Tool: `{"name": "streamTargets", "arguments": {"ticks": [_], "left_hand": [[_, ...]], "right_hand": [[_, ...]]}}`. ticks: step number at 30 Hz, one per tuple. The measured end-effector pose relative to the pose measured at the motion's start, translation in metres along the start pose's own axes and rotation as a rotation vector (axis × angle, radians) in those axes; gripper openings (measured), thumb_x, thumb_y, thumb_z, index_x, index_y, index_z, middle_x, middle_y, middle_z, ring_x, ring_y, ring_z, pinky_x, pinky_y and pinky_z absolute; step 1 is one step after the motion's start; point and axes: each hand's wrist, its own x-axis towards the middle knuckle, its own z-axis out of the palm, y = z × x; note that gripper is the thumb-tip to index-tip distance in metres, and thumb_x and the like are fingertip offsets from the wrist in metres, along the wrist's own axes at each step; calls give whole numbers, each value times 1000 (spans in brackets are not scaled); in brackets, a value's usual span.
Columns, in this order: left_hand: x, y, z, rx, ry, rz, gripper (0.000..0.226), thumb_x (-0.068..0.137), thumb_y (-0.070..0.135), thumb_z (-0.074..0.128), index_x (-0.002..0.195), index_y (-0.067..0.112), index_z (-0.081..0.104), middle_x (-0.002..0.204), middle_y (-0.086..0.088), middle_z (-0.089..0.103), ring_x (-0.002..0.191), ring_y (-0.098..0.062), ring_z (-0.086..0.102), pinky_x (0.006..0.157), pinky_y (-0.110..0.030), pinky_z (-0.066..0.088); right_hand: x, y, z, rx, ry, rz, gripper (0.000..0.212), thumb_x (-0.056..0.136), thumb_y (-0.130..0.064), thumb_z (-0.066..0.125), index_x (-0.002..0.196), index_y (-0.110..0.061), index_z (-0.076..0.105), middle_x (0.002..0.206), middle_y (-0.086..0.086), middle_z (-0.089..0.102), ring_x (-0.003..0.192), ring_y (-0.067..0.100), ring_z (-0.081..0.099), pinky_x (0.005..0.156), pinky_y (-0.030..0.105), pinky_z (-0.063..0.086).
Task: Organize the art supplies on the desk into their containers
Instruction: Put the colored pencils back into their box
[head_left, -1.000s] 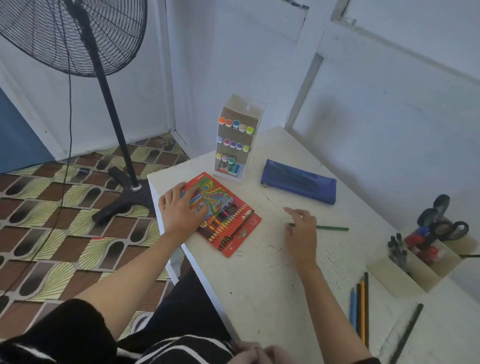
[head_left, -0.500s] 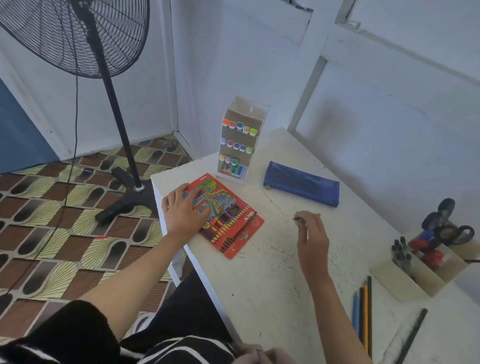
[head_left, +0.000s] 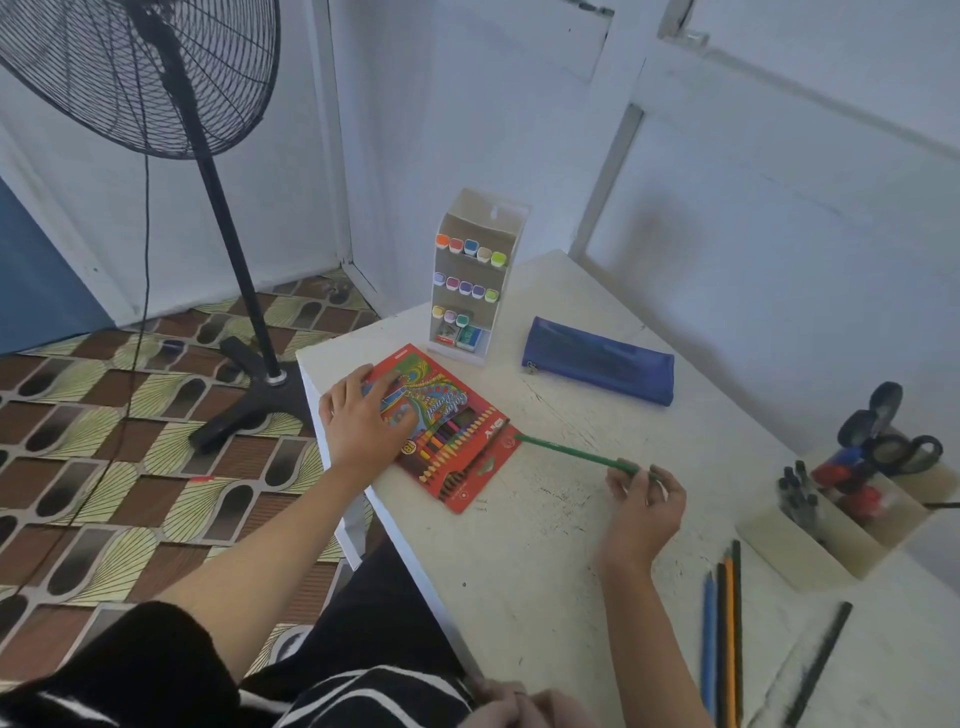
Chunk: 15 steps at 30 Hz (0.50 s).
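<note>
A red box of colored pencils (head_left: 467, 457) lies flat near the left edge of the white desk (head_left: 545, 561). My left hand (head_left: 358, 421) rests on the box's left part with its fingers spread over the cover. My right hand (head_left: 641, 501) pinches a green pencil (head_left: 571, 451) by its right end, above the desk. The pencil's tip points left and reaches the right corner of the box. Several loose colored pencils (head_left: 723, 629) lie side by side at the right front.
A white marker rack (head_left: 475, 275) with colored caps stands at the back. Beside it lies a blue pencil case (head_left: 597, 359). A beige organizer (head_left: 852, 514) with pens and scissors sits at the right, a dark ruler (head_left: 818, 662) in front. A standing fan (head_left: 208, 156) is left of the desk.
My right hand picked the green pencil up off the desk and turned its tip toward the red box. My left hand stayed on the box.
</note>
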Motion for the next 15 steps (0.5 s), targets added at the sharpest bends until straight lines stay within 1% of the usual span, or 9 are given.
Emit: {"name": "streamTargets", "arguments": {"ticks": [3, 5, 7, 9, 11, 13, 15], "left_hand": [[-1, 0, 0, 7, 0, -2, 54, 77, 48, 47, 126, 28, 57, 137, -3, 44, 127, -25, 37, 109, -41, 18], [-1, 0, 0, 3, 2, -2, 54, 77, 48, 47, 126, 28, 57, 137, -3, 44, 127, -25, 37, 109, -41, 18], [-1, 1, -1, 0, -1, -1, 54, 77, 48, 46, 127, 28, 57, 137, -3, 44, 127, -25, 37, 109, -41, 18], [-1, 1, -2, 1, -11, -6, 55, 77, 49, 46, 127, 29, 56, 138, -3, 43, 128, -24, 36, 110, -41, 17], [-1, 2, -2, 1, -20, -10, 56, 77, 50, 45, 128, 29, 55, 139, -2, 42, 129, -24, 35, 110, -41, 16], [-1, 2, -3, 0, -27, -15, 56, 77, 51, 45, 129, 30, 54, 140, -2, 41, 130, -24, 34, 111, -41, 15], [-1, 2, -4, 4, -28, -16, 57, 77, 51, 44, 129, 29, 54, 140, -2, 41, 130, -23, 34, 111, -40, 14]], "right_hand": [[-2, 6, -4, -17, -31, 67, 12, 96, -1, 45, 106, -8, 44, 93, 14, 65, 66, 8, 67, 67, 15, 54], [-4, 7, -3, -82, -102, 56, 10, 93, -1, 51, 103, -4, 49, 91, 14, 65, 66, 8, 68, 66, 14, 53], [-5, 7, 2, -199, -168, 11, 9, 88, -1, 60, 96, -3, 57, 87, 12, 65, 65, 9, 65, 62, 12, 52], [-6, 6, 9, -344, -244, -47, 7, 83, -4, 67, 88, -8, 64, 84, 6, 66, 71, 11, 61, 60, 9, 49], [-6, 7, 18, -469, -322, -89, 9, 79, -7, 71, 82, -14, 68, 83, 1, 66, 74, 11, 57, 60, 6, 45], [-9, 11, 27, -558, -402, -115, 13, 76, -8, 74, 78, -20, 69, 84, -1, 65, 76, 12, 54, 63, 10, 42], [-12, 17, 37, -627, -484, -175, 18, 73, -8, 77, 76, -24, 69, 89, -3, 66, 85, 16, 55, 73, 18, 41]]}}
